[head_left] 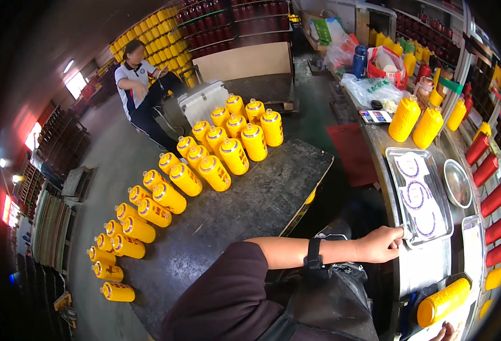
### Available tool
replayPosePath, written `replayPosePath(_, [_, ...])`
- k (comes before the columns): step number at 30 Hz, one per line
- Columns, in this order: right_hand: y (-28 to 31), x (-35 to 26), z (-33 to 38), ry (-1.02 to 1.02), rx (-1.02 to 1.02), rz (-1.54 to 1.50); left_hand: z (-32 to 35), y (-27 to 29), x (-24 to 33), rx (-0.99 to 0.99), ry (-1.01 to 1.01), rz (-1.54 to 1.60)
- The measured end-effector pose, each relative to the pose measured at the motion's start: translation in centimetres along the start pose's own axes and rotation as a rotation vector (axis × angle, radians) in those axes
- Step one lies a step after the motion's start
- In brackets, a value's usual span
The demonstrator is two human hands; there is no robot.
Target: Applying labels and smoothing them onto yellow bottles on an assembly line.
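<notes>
My left hand [380, 244], with a dark watch [313, 254] on the wrist, is closed on the near left corner of a shallow metal tray [441, 202]. White sheets [416, 195] with purple ring-shaped prints lie inside the tray. At the lower right edge only the fingertips of my right hand [446, 332] show, just below a yellow bottle [445, 301] lying on its side on the bench. Whether those fingers touch the bottle or hold anything is hidden. Beyond the tray's right side sits a round metal bowl [458, 183].
Rows of upright yellow bottles [169, 198] stand on a dark table [227, 219] to the left. Two yellow bottles [405, 118], a phone [376, 116] and plastic bags [369, 91] occupy the bench's far part. Red bottles [496, 199] line its right side. A seated person [139, 85] is beyond the table.
</notes>
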State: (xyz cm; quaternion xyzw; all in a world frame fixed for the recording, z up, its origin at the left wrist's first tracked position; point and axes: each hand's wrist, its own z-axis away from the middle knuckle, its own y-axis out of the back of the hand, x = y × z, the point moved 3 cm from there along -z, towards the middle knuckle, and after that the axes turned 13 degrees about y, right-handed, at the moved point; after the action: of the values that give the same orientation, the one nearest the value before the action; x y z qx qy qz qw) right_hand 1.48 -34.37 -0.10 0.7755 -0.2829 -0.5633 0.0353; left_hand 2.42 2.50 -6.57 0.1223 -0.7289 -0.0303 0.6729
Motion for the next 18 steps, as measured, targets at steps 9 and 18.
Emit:
replayPosePath(9, [0.4, 1.1, -0.3, 0.112, 0.05, 0.019, 0.1, -0.3, -0.6, -0.019, 0.011, 0.01])
replayPosePath(18, [1.6, 3.6, -1.1, 0.21, 0.084, 0.021, 0.3, 0.4, -0.7, -0.026, 0.149, -0.009])
